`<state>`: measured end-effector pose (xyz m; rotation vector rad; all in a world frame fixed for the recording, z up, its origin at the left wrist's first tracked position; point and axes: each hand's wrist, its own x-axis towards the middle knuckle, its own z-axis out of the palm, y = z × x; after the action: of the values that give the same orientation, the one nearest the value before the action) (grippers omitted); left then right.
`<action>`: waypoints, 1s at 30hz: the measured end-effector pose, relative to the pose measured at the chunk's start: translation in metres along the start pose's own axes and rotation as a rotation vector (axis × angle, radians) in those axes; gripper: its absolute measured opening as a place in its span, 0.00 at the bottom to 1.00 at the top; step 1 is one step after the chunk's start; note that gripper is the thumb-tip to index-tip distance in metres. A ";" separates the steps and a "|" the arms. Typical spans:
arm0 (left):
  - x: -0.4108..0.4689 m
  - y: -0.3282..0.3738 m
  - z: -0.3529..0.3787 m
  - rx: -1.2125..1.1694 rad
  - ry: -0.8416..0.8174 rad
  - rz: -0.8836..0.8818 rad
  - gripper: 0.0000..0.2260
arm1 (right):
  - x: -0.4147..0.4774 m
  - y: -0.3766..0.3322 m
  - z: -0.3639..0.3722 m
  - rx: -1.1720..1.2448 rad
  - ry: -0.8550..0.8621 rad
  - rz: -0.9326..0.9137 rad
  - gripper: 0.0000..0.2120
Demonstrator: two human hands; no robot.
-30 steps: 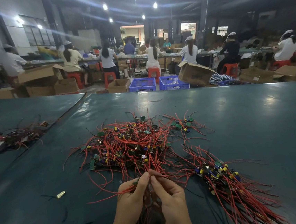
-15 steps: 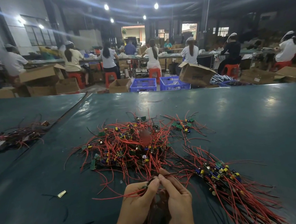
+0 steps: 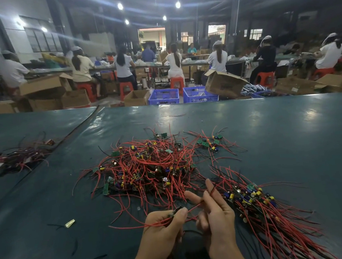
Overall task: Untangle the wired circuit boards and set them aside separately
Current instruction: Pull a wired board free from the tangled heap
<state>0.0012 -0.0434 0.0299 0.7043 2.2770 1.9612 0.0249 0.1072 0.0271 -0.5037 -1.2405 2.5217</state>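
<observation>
A tangled heap of small green circuit boards with red and black wires [image 3: 148, 167] lies in the middle of the dark green table [image 3: 281, 131]. To its right, near my right hand, lies a sorted bundle of boards [image 3: 254, 198] with wires fanning toward me. A few boards [image 3: 210, 143] lie apart at the heap's far right. My left hand [image 3: 165, 228] pinches one small board with its red wires. My right hand [image 3: 214, 215] holds a red wire running from that board between its fingers, with two fingers raised.
A second pile of wired parts [image 3: 16, 156] lies on the adjoining table at far left. A small pale scrap [image 3: 70, 223] and loose black wire bits lie at near left. Beyond the table edge stand cardboard boxes, blue crates [image 3: 163, 96] and seated workers.
My hands have drawn apart: the left one stayed low with the board, and the right one moved right, pulling a red wire taut between them.
</observation>
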 end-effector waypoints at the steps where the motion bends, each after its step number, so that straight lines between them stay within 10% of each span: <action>1: -0.005 -0.002 0.021 0.038 0.022 -0.021 0.23 | 0.001 -0.001 -0.002 -0.003 -0.004 -0.004 0.13; 19: -0.007 -0.003 0.028 -0.054 0.129 -0.039 0.23 | 0.013 -0.014 -0.013 0.052 0.026 0.078 0.10; 30: -0.010 -0.005 0.022 -0.010 0.322 -0.184 0.17 | -0.006 0.004 0.006 -0.236 -0.038 0.213 0.43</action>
<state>0.0155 -0.0268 0.0182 0.1757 2.3951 2.1227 0.0278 0.0980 0.0281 -0.6773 -1.5873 2.5779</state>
